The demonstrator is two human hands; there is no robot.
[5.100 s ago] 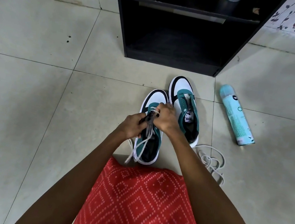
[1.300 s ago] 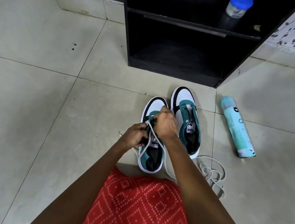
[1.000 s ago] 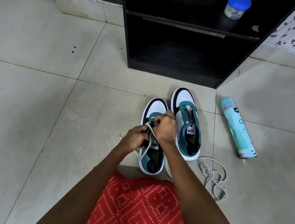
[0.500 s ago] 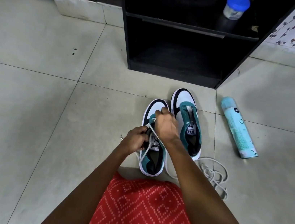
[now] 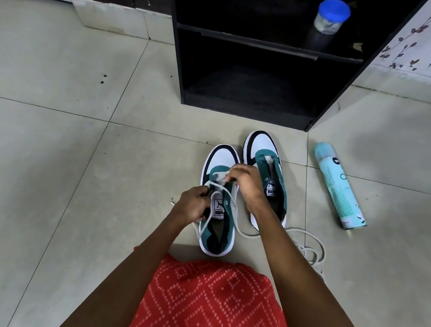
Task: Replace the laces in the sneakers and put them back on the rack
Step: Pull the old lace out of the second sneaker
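Note:
Two white, teal and black sneakers stand side by side on the tiled floor in front of a black shoe rack [image 5: 247, 104]. Over the left sneaker [image 5: 216, 219], my left hand [image 5: 193, 204] grips one strand of a white lace [image 5: 231, 210] at the shoe's left edge. My right hand [image 5: 245, 180] pinches the same lace near the front eyelets. That lace runs through the lowest eyelets and trails off to the right. The right sneaker [image 5: 265, 153] has no lace in it. A second loose white lace [image 5: 313, 250] lies coiled on the floor to the right.
A light blue spray can [image 5: 340, 185] lies on the floor right of the sneakers. A jar with a blue lid [image 5: 330, 16] stands on the rack's upper shelf; the lower shelf is dark. A floral wall panel is at the upper right. My red patterned clothing fills the bottom centre.
My right hand has shifted a little along the front eyelets, drawing the lace, while my left hand keeps its strand. The sneakers have stayed in place.

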